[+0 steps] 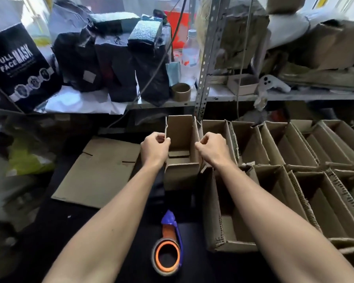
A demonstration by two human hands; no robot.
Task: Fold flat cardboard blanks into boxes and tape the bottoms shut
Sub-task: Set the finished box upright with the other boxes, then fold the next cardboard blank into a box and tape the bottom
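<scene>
Head view of a box being formed. An open cardboard box (181,152) stands upright at the centre of the dark table (119,237), its mouth facing up and its inner bottom flaps visible. The left hand (154,147) pinches the upper edge of the box's left side flap, fingers curled around the cardboard; the right hand (211,149) pinches the upper edge of the right side flap in the same manner. To the left of the box, a flat cardboard blank (96,170) lies on the table. To the right, finished open boxes (284,160) stand packed side by side in rows (the nearest touches the held box). Near the viewer, between the forearms, a tape dispenser (169,248) with an orange core and a purple frame rests on the table. On the far shelf, a black carton (18,66) printed "FULL FACE MASK" leans beside black bags (110,64).
</scene>
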